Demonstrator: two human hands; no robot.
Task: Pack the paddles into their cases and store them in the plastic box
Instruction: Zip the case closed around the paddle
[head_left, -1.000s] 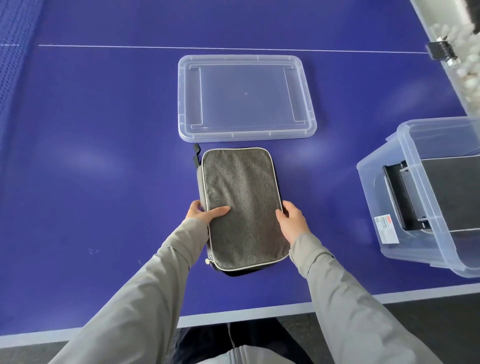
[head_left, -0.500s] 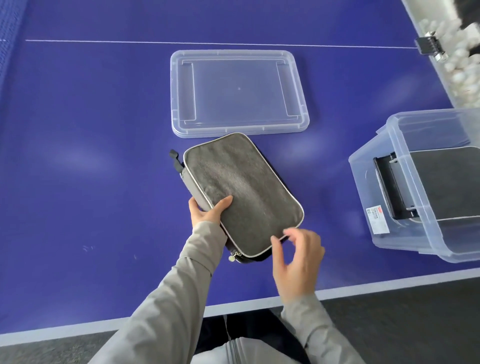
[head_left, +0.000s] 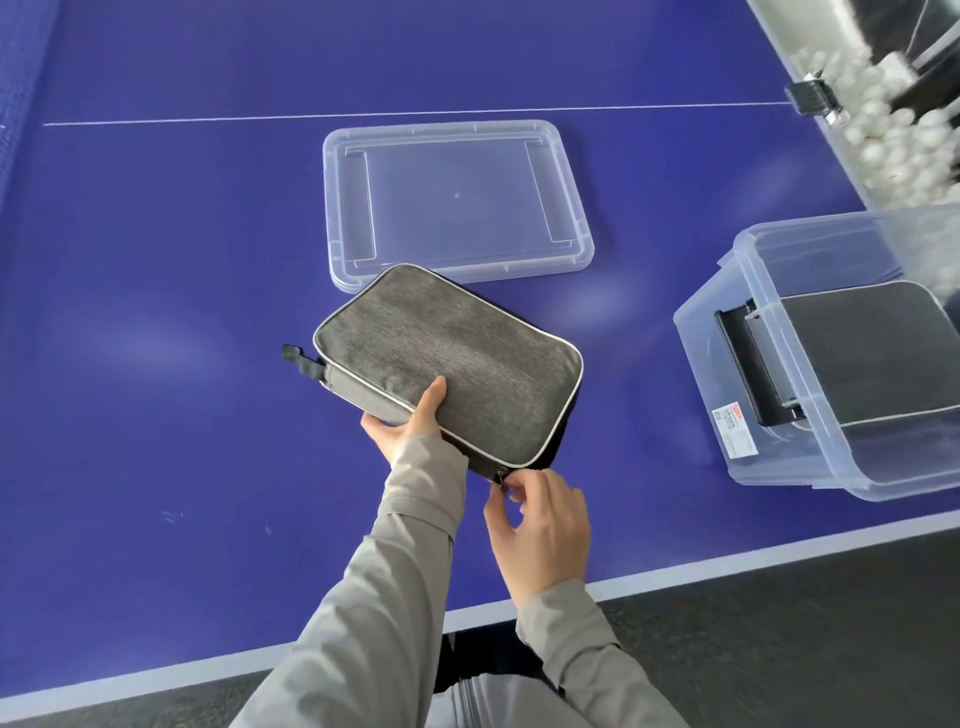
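A grey fabric paddle case (head_left: 447, 358) with pale piping lies turned at an angle on the blue table. My left hand (head_left: 408, 423) grips its near-left edge, thumb on top. Just below the case's near corner, my right hand (head_left: 537, 514) has its fingertips at the zipper pull (head_left: 500, 475); whether they pinch it is unclear. A clear plastic box (head_left: 779, 332) stands at the right and holds another grey case (head_left: 883, 353). No bare paddle is visible.
The box's clear lid (head_left: 452, 202) lies flat on the table just beyond the case. A transparent bin of white balls (head_left: 893, 119) sits at the far right corner. The table's white near edge (head_left: 727, 566) runs below my hands.
The case has been turned clockwise, its far end swinging right. My right hand left the case's right side and came to the zipper pull at the near corner. My left hand kept its grip.
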